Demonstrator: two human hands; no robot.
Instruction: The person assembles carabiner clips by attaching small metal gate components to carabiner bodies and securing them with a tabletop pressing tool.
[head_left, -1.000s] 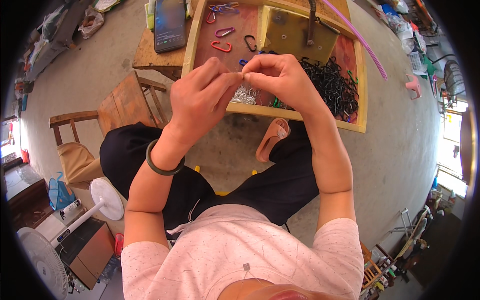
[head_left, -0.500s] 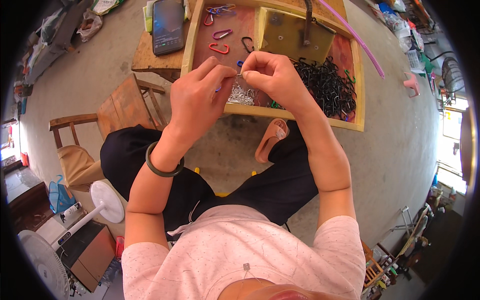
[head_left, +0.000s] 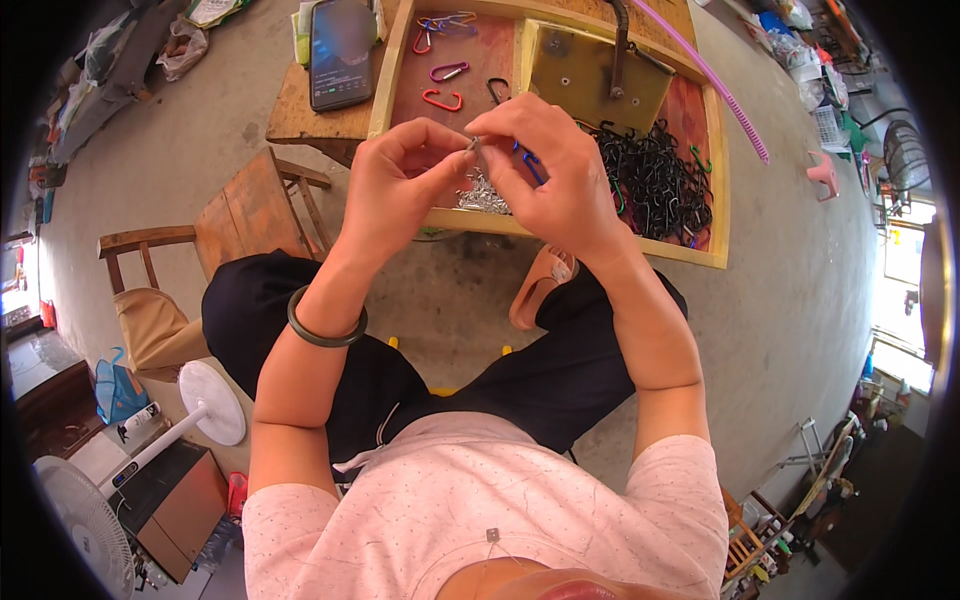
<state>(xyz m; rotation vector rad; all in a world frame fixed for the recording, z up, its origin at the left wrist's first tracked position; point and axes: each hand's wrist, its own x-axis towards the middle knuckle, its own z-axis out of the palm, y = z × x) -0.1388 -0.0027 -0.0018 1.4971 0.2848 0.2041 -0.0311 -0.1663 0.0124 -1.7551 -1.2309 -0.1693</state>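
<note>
My left hand (head_left: 405, 185) and my right hand (head_left: 560, 170) meet over the near part of a wooden-framed tray (head_left: 455, 219). Left thumb and forefinger are closed on a small metal piece (head_left: 473, 145), too small to name exactly. The right thumb and forefinger curl round the same spot; what they grip is mostly hidden. Blue carabiner bodies (head_left: 530, 163) show against the right hand's fingers; whether held or lying in the tray I cannot tell. Below the hands is a pile of small silvery parts (head_left: 483, 193). A heap of black carabiner bodies (head_left: 660, 185) lies to the right.
Red (head_left: 442, 100) and purple (head_left: 449, 72) carabiners lie in the tray's left part. A yellowish metal plate (head_left: 590, 80) with a rusty bar stands at its back. A phone (head_left: 341, 60) lies at the left; a pink coiled tube (head_left: 715, 75) arches at the right.
My right hand has turned and its fingers have opened out somewhat, uncovering blue carabiner bodies beside it. My left hand has rolled so that its thumb shows. Both stay together over the tray.
</note>
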